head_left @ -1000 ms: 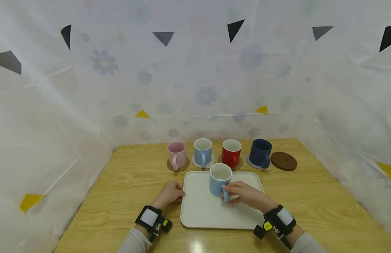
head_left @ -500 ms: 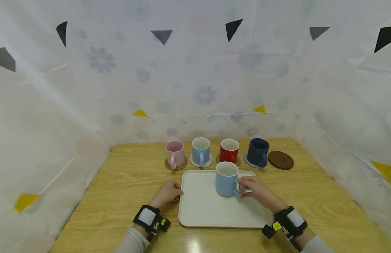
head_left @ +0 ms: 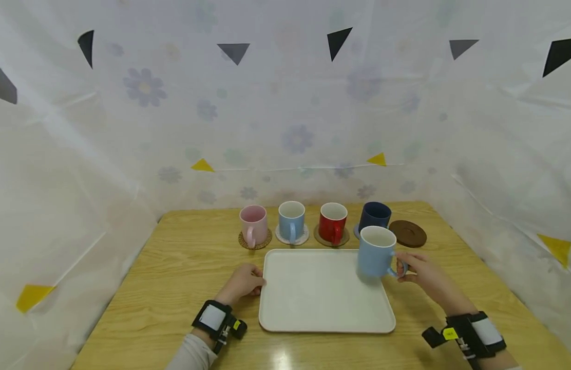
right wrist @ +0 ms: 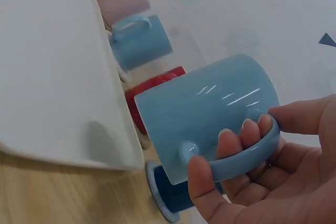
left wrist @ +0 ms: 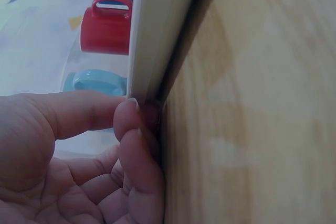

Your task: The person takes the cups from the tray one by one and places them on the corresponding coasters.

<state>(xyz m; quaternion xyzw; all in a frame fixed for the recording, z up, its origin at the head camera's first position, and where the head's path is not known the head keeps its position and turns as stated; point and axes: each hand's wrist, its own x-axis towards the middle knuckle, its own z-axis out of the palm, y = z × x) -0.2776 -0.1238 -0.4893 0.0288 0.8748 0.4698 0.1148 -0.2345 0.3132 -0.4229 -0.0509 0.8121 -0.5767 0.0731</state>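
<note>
My right hand (head_left: 421, 272) grips the handle of a light blue mug (head_left: 377, 253) with a white inside. In the right wrist view this mug (right wrist: 210, 103) is clear of the tray, fingers curled through its handle. The mug is upright over the back right corner of a white rectangular tray (head_left: 322, 298) in the head view and partly covers a navy mug (head_left: 375, 213) behind. At the tray's left edge, my left hand (head_left: 244, 281) pinches the rim (left wrist: 149, 35) between thumb and fingers, as the left wrist view shows.
Behind the tray stand a pink mug (head_left: 254, 223), a second light blue mug (head_left: 291, 217) and a red mug (head_left: 333, 221), each on a coaster. A brown round coaster (head_left: 407, 234) lies at the right end of this row on the wooden table (head_left: 197, 246).
My right hand has lifted the light blue mug from the middle of the tray and carried it right to the back right corner. My left hand stays at the tray's left edge.
</note>
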